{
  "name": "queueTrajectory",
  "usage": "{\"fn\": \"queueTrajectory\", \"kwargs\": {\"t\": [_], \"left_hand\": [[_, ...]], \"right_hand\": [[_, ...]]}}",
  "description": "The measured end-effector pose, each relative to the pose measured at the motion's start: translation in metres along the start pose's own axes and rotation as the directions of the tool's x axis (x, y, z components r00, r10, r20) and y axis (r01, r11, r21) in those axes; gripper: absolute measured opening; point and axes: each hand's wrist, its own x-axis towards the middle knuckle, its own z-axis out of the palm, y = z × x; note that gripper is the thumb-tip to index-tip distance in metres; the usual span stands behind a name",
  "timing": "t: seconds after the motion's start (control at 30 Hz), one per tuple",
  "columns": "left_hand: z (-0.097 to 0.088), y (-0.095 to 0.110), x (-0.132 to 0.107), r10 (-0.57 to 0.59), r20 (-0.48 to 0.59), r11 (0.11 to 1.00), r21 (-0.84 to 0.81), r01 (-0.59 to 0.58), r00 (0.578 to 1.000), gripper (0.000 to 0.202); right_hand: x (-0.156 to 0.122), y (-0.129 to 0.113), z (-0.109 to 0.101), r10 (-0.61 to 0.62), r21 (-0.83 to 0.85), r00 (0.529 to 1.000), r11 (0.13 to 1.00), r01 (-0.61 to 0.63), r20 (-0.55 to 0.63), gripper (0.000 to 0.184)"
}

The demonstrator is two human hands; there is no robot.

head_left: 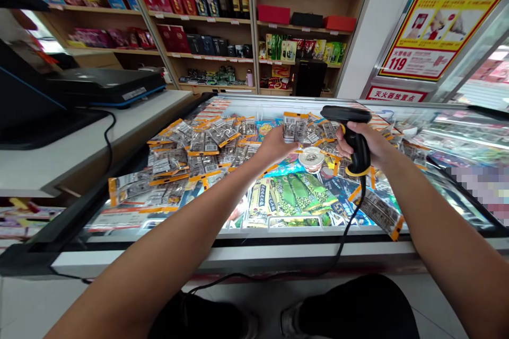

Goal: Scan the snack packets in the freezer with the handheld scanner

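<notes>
My left hand point(277, 144) is closed on a small clear packet point(295, 125) with orange ends and a printed back, held upright over the freezer. In my right hand point(369, 140) is a black barcode scanner point(345, 113), gripped by its handle; its head points left toward the packet. The scanner's cord point(347, 230) hangs down across the freezer's front edge. Many similar orange-ended packets lie heaped on the glass lid to the left, such as this packet pile point(170, 161). More lie around my right hand, among them a single packet point(377, 212).
Under the freezer's glass are green bags point(304, 190) and a round tub point(311, 159). A white counter point(151, 111) with a dark scale point(115, 85) and cabling stands at left. Shelves point(199, 16) of boxes and bottles rise behind. A poster point(441, 21) hangs at right.
</notes>
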Motion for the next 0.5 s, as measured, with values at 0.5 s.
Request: {"fn": "queueTrajectory", "kwargs": {"t": [0.5], "left_hand": [[-0.063, 0.0, -0.009, 0.122, -0.148, 0.461, 0.884, 0.076, 0.981, 0.077]], "right_hand": [[0.005, 0.001, -0.007, 0.026, 0.093, 0.991, 0.996, -0.014, -0.128, 0.032]]}}
